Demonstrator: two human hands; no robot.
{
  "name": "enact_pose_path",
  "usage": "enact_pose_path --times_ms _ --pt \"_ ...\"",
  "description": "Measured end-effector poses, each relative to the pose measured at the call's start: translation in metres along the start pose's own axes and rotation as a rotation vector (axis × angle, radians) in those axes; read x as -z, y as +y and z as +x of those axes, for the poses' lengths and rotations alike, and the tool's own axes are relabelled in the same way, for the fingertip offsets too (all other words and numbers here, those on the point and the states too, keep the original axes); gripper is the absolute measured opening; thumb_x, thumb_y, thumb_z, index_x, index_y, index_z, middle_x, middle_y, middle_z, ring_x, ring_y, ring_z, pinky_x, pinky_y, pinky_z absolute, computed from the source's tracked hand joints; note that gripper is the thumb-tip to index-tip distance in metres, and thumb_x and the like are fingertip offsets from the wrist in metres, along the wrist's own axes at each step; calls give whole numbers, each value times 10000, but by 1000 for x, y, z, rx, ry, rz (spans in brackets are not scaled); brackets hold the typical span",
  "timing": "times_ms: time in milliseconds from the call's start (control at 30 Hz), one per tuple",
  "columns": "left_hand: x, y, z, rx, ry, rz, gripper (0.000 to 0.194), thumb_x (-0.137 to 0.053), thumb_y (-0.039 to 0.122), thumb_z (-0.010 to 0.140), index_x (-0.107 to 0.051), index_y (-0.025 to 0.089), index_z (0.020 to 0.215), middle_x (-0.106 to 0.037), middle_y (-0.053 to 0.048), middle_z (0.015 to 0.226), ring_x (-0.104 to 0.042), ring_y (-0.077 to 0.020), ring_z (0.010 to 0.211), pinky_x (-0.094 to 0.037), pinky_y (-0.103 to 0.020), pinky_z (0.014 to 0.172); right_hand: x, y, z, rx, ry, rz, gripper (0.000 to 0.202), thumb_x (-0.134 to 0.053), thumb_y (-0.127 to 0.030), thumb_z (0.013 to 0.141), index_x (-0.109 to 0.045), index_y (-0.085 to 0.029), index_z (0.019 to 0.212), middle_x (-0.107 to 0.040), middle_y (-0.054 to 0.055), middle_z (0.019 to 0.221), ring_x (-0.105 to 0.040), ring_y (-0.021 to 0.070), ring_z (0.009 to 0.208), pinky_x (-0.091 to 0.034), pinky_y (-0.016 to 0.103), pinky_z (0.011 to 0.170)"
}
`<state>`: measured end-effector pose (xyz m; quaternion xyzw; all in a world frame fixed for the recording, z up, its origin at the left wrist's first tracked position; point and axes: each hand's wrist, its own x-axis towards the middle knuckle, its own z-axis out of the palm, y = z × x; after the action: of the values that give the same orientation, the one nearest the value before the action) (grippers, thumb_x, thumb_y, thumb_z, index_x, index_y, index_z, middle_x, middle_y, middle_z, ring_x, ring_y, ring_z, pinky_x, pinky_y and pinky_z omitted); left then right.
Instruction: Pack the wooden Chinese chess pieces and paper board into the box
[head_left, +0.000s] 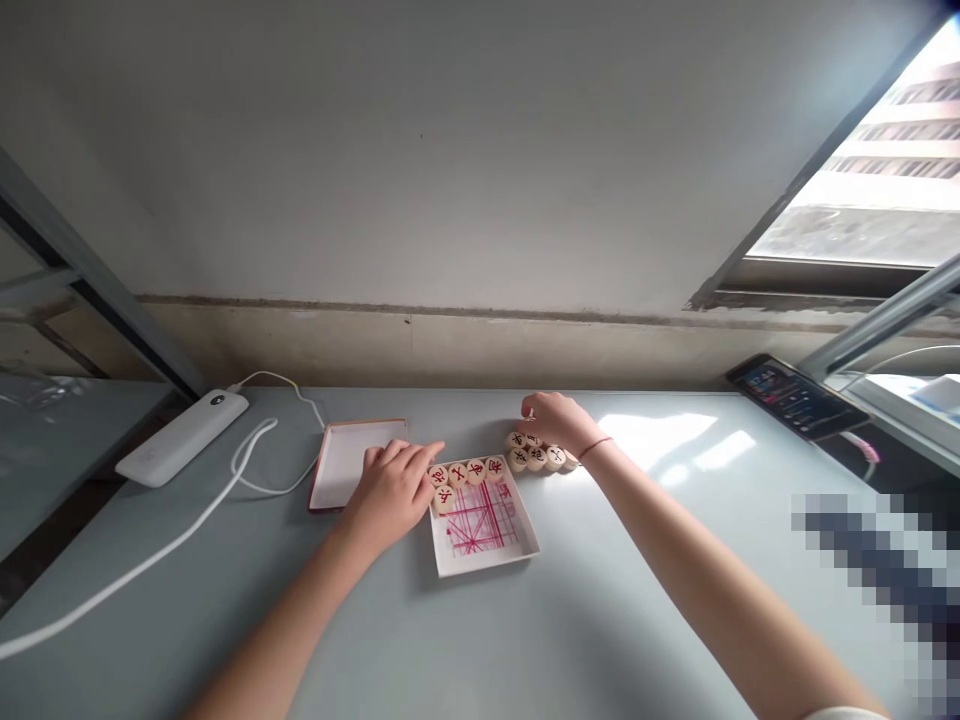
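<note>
My right hand (556, 420) is over the back of a tight group of wooden xiangqi pieces (536, 458) with dark characters. Its fingers curl down and hide what is between them. My left hand (394, 488) rests at the left edge of a shallow white box (486, 565), index finger stretched out and the other fingers loosely bent. Inside that box, several xiangqi pieces with red characters (475, 472) line the back wall, and one more (444, 499) lies in front at the left. Red lines mark the box floor.
A box lid (349, 455) with a reddish rim lies left of the box, partly behind my left hand. Farther left are a white power bank (184, 437) and a white cable (161, 552). A phone (796, 396) leans at the back right, near a metal frame and a window.
</note>
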<state>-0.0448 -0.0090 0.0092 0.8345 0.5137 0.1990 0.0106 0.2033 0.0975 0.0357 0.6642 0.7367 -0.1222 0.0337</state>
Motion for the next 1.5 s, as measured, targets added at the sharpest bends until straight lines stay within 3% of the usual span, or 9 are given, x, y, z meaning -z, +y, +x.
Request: enact_pose_path --times_ms 167,300,433,600,833,1000,1200,1300,1500 --pt "0 -1 0 8 -6 -5 372 -414 95 842 -546 193 1175 -685 -45 1005 -573 -214 947 -378 -380 801 2 -5 8 25 -17 -22 205 -645 -214 710 -706 -149 895 -700 126 865 -647 233 743 -406 265 560" --pt "0 1 1 28 75 -86 383 -425 116 850 -521 206 1210 -668 -55 1029 -575 -215 967 -425 -390 841 10 -6 3 53 78 -1 205 -594 -218 763 -700 -145 922 -706 116 890 -653 234 821 -436 269 634" --pt "0 13 6 45 148 -251 403 -487 202 875 -456 226 1276 -603 -73 1140 -561 -218 1055 -473 -382 901 9 -14 -32 188 234 391 242 -554 -318 823 -656 -190 1001 -693 61 1019 -663 157 774 -482 237 637" --pt "-3 35 14 -75 65 -347 432 -546 273 888 -427 252 1303 -572 -67 1175 -593 -209 1063 -520 -339 879 -12 -32 -83 364 -47 957 240 -574 -372 814 -622 -179 949 -688 66 944 -641 127 652 -469 201 448" --pt "-4 45 12 -56 37 -368 234 -529 176 869 -546 239 1093 -628 -30 1029 -646 -161 866 -516 -289 772 -21 -24 -89 343 -45 1198 258 -616 -412 801 -601 -175 904 -674 59 897 -651 143 753 -549 252 608" --pt "-12 43 7 -49 12 -214 121 -582 106 780 -553 216 820 -666 17 882 -620 -165 847 -408 -336 798 -24 -11 -86 302 54 1139 277 -620 -425 801 -601 -187 940 -642 64 969 -648 160 821 -569 284 681" --pt "-16 45 8 -68 16 -80 115 -588 110 780 -560 210 732 -665 10 956 -585 -176 900 -343 -350 788 -33 -15 -90 367 100 1009 131 -560 -276 829 -600 -200 928 -567 48 964 -609 145 841 -568 265 669" --pt "-14 43 9 -33 13 -47 64 -611 172 772 -593 225 802 -637 -22 1043 -573 -201 950 -361 -362 800 -34 -20 -95 442 134 913 169 -515 -176 834 -612 -216 967 -549 52 998 -603 134 842 -567 272 707" --pt "-13 27 3 -20 -47 -32 382 -572 308 804 -523 221 1172 -533 -118 1293 -509 -270 1160 -353 -461 957 -45 -36 -103 542 270 556 250 -519 -67 818 -592 -217 1005 -594 64 1002 -588 173 842 -526 320 728"
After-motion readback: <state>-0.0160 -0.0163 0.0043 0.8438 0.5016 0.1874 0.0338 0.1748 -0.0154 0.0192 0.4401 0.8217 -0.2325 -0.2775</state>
